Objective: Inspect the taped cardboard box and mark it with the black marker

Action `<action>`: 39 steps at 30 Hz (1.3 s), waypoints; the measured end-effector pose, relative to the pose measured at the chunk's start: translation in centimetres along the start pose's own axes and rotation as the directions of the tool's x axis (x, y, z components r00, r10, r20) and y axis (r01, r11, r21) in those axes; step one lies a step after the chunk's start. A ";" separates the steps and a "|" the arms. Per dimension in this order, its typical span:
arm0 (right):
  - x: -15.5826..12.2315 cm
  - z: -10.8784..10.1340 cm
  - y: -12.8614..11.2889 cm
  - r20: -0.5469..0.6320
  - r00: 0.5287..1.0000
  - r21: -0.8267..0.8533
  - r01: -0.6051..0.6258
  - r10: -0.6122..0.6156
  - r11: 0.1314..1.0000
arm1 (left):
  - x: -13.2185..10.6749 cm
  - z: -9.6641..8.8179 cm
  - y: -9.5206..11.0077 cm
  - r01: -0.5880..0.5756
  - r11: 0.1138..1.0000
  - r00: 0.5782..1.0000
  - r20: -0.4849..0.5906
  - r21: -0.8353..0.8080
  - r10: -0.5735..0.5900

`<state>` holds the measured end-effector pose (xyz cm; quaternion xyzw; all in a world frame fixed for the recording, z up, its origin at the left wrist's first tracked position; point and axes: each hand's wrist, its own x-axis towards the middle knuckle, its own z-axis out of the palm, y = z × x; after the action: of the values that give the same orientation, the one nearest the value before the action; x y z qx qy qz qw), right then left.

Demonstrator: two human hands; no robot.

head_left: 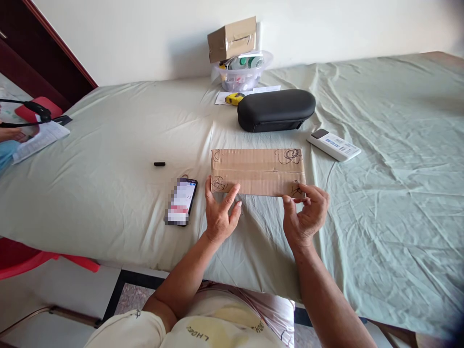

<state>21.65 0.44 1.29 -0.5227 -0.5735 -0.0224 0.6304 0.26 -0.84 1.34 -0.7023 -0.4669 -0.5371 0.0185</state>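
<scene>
A brown cardboard box lies flat on the cloth in front of me, a seam along its middle and black pen scribbles at its corners. My left hand has its fingers spread, the fingertips touching the box's near left corner and near edge. At the near right corner, my right hand is curled, with thumb and fingers closed at the box's edge. The scribble beneath those fingers is partly covered. To the left of my left hand is a phone with a lit, partly blurred screen.
Beyond the box sit a black zip case, a white device and a yellow tape measure. A plastic basket holds bottles and a carton by the wall. A small black cap-like piece lies left. Another person's hand shows far left near papers.
</scene>
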 end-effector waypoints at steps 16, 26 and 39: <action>-1.7 1.4 -4.2 0.228 0.859 -0.401 0.512 -0.459 0.759 | -0.2 0.3 0.4 -0.021 1.000 0.998 0.062 0.016 0.020; -0.8 0.5 -1.6 0.184 0.892 -0.467 0.450 -0.414 0.761 | -0.2 0.3 0.0 -0.036 0.997 0.998 0.058 0.063 0.032; 0.8 0.0 0.2 -0.085 0.981 0.037 -0.169 0.172 0.985 | -0.6 0.5 -1.1 0.146 0.983 0.989 0.032 -0.116 -0.143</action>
<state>22.00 0.96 1.75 -0.5590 -0.4987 0.0175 0.6622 -0.09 -0.31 0.13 -0.6727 -0.4842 -0.5553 -0.0674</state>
